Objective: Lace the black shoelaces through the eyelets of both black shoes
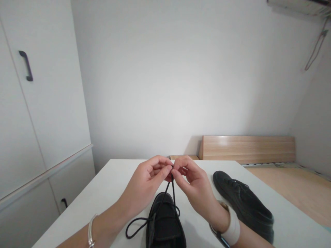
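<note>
A black shoe (167, 224) rests on the white table at the bottom middle, its toe pointing away from me. Both my hands meet above the toe, thumbs and fingers pinched on a black shoelace (173, 193) that runs up taut from the shoe. My left hand (148, 184) is closed on the lace from the left. From the right, my right hand (192, 182) is closed on it too, fingertips nearly touching those of the left. A loop of lace lies at the shoe's left side. The exact spot of the pinch is partly hidden by the fingers.
A second black shoe (243, 203), with its lace on top, lies on the white table (116, 172) to the right. White cabinets (51, 103) with dark handles stand at the left. Beyond the table are a wooden headboard (248, 148) and a bed base (289, 186).
</note>
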`<state>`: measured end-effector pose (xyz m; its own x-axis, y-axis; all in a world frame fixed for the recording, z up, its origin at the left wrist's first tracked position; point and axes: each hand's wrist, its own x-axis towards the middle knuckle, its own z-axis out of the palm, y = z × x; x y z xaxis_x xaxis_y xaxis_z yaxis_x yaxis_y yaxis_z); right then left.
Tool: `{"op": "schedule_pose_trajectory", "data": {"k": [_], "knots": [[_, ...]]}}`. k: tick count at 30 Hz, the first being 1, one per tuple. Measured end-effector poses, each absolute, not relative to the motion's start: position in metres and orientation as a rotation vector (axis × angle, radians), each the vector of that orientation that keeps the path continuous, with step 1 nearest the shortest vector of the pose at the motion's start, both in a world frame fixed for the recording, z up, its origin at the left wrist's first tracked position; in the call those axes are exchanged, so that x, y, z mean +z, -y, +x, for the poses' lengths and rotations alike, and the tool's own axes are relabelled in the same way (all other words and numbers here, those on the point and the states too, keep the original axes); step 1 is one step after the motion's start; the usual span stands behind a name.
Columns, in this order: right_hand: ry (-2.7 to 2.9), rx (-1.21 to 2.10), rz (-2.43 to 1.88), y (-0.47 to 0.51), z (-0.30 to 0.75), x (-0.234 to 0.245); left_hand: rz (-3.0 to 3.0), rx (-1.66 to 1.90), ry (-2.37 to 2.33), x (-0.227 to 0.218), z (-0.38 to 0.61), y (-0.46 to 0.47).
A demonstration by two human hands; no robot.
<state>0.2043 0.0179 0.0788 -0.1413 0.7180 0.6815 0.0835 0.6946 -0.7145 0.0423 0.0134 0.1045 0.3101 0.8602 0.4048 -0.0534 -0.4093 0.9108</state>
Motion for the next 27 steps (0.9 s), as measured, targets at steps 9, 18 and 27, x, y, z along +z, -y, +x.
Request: {"op": "schedule_pose_trajectory", "data": {"k": [9,18,27], "knots": [[1.389,1.151,-0.511,-0.012,0.202,0.083,1.600,1.209,-0.675,0.102,0.039,-0.006],[1.262,1.083,-0.540,-0.015,0.218,0.101,1.647,1.384,-0.844,0.114,0.030,-0.008],[0.754,0.716,-0.565,0.010,0.331,0.120,1.311,1.958,-0.616,0.115,-0.080,-0.009]]}}
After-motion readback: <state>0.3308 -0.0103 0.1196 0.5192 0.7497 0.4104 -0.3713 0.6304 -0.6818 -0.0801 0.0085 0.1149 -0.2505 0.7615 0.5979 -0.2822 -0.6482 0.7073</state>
